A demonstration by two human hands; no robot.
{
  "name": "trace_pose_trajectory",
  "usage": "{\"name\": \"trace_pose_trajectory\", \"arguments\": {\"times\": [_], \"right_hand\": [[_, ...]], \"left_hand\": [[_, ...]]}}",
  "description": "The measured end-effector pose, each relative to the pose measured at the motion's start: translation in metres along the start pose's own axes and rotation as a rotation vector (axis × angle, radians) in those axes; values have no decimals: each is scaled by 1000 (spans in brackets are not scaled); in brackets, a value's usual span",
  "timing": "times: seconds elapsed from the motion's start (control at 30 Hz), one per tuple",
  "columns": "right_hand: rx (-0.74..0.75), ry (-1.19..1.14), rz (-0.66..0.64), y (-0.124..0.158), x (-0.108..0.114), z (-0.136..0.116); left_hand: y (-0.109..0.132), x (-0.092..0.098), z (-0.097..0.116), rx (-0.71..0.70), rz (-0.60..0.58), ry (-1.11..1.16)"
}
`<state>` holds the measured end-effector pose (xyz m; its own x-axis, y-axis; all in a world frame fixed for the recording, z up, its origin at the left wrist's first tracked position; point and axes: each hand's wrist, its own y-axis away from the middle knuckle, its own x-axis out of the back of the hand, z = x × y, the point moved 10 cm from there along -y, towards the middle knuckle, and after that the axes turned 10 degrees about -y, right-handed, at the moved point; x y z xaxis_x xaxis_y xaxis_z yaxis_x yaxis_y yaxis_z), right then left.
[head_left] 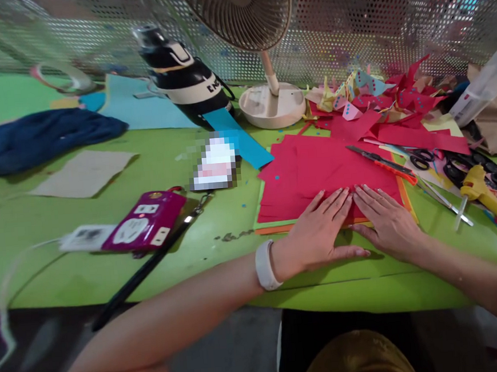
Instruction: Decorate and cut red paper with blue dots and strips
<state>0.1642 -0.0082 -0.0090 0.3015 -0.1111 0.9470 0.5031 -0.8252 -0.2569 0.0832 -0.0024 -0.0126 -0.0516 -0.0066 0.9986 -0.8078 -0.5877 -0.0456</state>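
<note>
A stack of red paper sheets (315,163) lies on the green table, with green and orange sheets showing at its lower edges. Both hands rest flat on its near edge, fingertips almost meeting. My left hand (324,226) has its fingers stretched out and its thumb pointing right. My right hand (382,218) lies beside it, fingers also extended. A utility knife (382,164) with an orange end lies on the right part of the stack. Just above it are cut red strips (421,138). A blue paper strip (240,141) touches the stack's upper left corner.
Scissors (445,202) and a yellow glue gun (485,193) lie at the right. Folded paper pieces (365,91) are heaped behind the stack. A fan (273,105) and a black bottle (188,82) stand at the back. Left are a purple power strip (145,220) and dark blue cloth (47,139).
</note>
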Motion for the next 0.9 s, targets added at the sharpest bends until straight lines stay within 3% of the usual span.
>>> {"name": "trace_pose_trajectory", "arguments": {"times": [0.17, 0.37, 0.57, 0.8, 0.9], "right_hand": [[-29, -11, -27, -1, -2, 2], [-99, 1, -116, -4, -5, 5], [-235, 59, -209, 10, 4, 25], [-269, 89, -186, 23, 14, 39], [-287, 132, -92, 23, 31, 44]], "left_hand": [[-2, -3, -3, 19, -10, -7], [-5, -1, -8, 56, 57, -42], [-8, 0, -7, 66, 57, -49], [-11, 1, -6, 80, 72, -38], [-11, 1, -5, 85, 79, -25]]}}
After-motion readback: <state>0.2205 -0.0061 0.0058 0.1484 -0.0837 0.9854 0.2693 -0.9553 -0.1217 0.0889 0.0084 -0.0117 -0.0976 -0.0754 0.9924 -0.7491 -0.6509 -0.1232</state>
